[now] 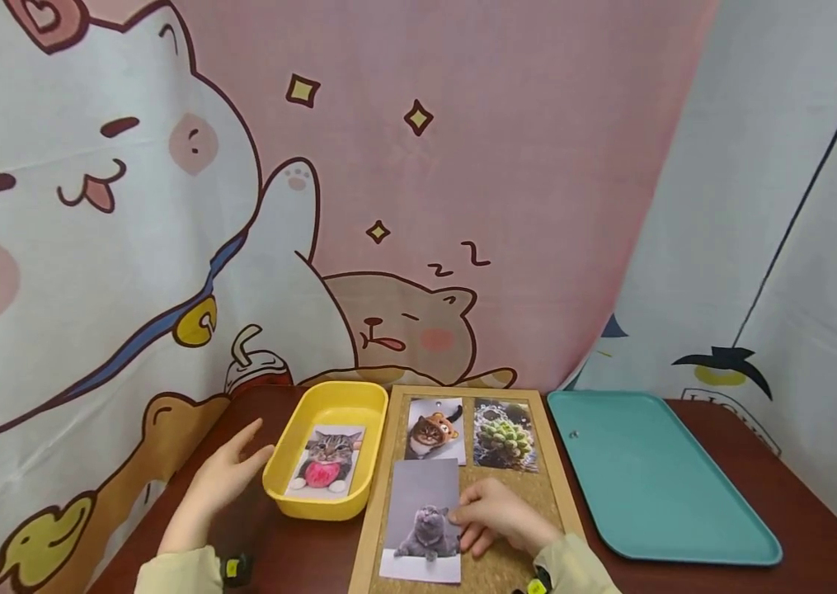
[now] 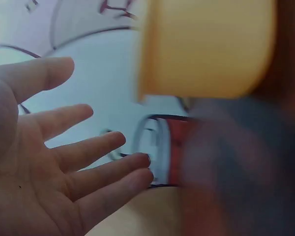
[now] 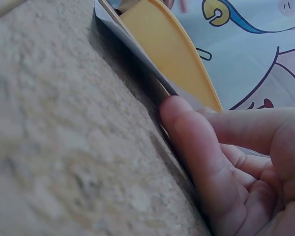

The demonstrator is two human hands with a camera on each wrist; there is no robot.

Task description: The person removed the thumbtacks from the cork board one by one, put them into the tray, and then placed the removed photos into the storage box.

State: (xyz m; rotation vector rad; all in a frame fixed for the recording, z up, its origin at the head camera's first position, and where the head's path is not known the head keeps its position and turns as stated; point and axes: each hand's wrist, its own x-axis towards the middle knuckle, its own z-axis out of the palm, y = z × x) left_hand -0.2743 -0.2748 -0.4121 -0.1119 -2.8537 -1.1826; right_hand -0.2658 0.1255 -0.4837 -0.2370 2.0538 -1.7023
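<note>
My right hand [image 1: 496, 518] pinches the right edge of a photo card of a grey cat [image 1: 412, 495] between thumb and fingers. The card lies over the lower left of a wood-framed corkboard [image 1: 540, 492]. In the right wrist view, the card's edge stands slightly off the cork beside my fingertips [image 3: 174, 105]. My left hand [image 1: 221, 477] hovers just left of a yellow tray [image 1: 317, 509], its fingers spread and holding nothing. Inside that tray lies a photo of a tabby cat with a red, round thing [image 1: 324, 466].
Along the board's top sit a photo of a cat in a bear hood [image 1: 433, 433] and one of a succulent [image 1: 505, 436]; a pin shows on the former. To the right lies a teal tray [image 1: 663, 478] with a small shiny pin [image 1: 574, 434]. A cartoon-print cloth [image 1: 537, 165] hangs behind.
</note>
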